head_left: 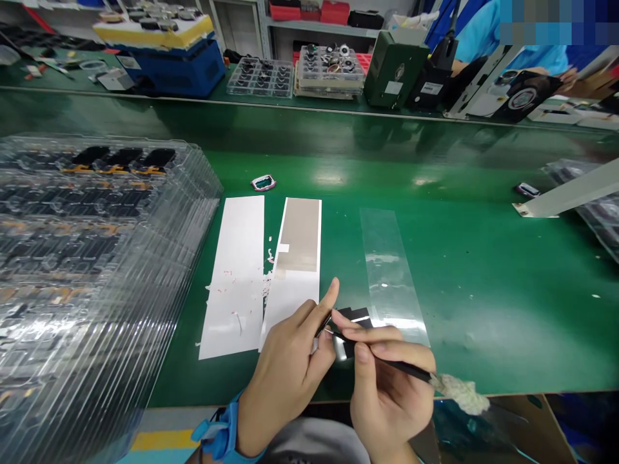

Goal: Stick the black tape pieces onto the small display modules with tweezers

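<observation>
My left hand (287,374) is closed in a pinch on a small dark flat part (352,317) near the front edge of the green table (459,270); a blue strap is on its wrist. My right hand (387,393) grips black tweezers (387,362) whose tips meet the part by my left thumb. A wad of white tape scraps (461,392) sticks to the tweezers' rear end. Just beyond my hands lie two white backing sheets (236,277), one with a grey film (300,233), and a clear plastic strip (389,274).
A tall stack of clear blister trays (87,258) with dark parts fills the left. A small pink-rimmed part (264,183) lies further back. Across the belt stand a blue box (174,64), part trays (261,77), a green device (394,67) and a person in blue (512,45).
</observation>
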Available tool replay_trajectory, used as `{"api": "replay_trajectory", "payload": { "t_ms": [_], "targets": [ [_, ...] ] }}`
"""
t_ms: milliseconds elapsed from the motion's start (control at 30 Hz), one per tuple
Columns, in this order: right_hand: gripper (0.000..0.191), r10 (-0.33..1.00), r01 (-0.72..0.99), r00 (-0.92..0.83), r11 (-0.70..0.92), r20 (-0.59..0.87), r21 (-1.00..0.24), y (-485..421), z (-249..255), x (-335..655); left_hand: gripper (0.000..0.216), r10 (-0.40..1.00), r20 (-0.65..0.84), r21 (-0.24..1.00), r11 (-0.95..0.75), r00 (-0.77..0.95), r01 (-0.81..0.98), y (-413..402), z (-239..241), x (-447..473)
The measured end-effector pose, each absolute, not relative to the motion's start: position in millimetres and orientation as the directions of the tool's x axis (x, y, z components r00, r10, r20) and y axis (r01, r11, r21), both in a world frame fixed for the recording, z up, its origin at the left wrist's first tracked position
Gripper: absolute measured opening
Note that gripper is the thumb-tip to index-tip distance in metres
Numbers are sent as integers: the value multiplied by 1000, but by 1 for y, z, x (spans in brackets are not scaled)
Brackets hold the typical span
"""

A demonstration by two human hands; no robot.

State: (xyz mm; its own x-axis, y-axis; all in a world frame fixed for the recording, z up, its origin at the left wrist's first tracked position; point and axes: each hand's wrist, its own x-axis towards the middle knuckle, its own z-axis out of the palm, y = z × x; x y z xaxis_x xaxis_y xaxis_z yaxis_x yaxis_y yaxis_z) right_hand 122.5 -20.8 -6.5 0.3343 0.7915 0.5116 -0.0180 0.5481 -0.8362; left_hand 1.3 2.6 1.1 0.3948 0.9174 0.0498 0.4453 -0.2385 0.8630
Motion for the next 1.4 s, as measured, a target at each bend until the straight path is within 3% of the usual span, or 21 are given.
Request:
{"api": "replay_trajectory", "payload": {
  "t_ms": [867, 1067, 1133, 1233, 1300, 1400],
  "targets": [
    [26, 791, 49, 340, 526, 509, -849, -20, -7, 121, 59, 924, -5, 847, -199, 383, 492, 5, 4, 3],
    [15, 797, 18, 395, 490, 456, -872, -12, 9, 139, 52, 956, 22, 899, -146, 292, 412, -7, 10, 0],
    [15, 854, 111, 263, 435, 449, -893, -2, 19, 154, 49, 981, -19, 925, -56, 193, 375, -11, 18, -3],
    [10, 908, 278, -136, 418, 396, -865, 19, 34, 162, 46, 987, -83, 956, 40, 139, 291, -8, 30, -7],
    [5, 872, 283, -346, 448, 346, -848, 34, 43, 156, 44, 984, -116, 969, 82, 138, 232, -1, 35, -10],
    [23, 830, 268, -487, 437, 271, -859, 68, 54, 146, 51, 987, -85, 974, 53, 136, 219, 6, 40, -19]
  ]
}}
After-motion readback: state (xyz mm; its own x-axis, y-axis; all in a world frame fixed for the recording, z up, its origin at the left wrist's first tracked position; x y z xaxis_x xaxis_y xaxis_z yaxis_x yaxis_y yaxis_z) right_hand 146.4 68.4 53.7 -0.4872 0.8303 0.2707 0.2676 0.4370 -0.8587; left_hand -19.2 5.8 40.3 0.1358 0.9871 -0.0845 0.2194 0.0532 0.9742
